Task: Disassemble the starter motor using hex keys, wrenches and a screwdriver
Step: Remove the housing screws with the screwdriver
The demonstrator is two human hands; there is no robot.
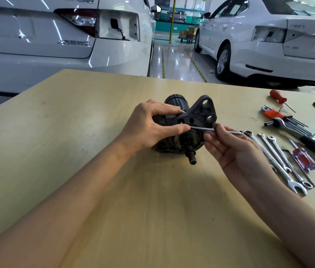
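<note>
Gripping the starter motor point(187, 120) on the wooden table point(75, 132) with my left hand point(151, 126), fingers curled over its housing, I pinch a slim wrench point(207, 129) in my right hand point(230, 147) (its far end reaches toward the spanners point(280, 157) lying beside).

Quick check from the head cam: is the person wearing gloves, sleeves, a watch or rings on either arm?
No. The left hand and right hand are bare, with no gloves. Both forearms are uncovered to the frame's edge: no sleeves, watch, bracelet or rings show.
</note>
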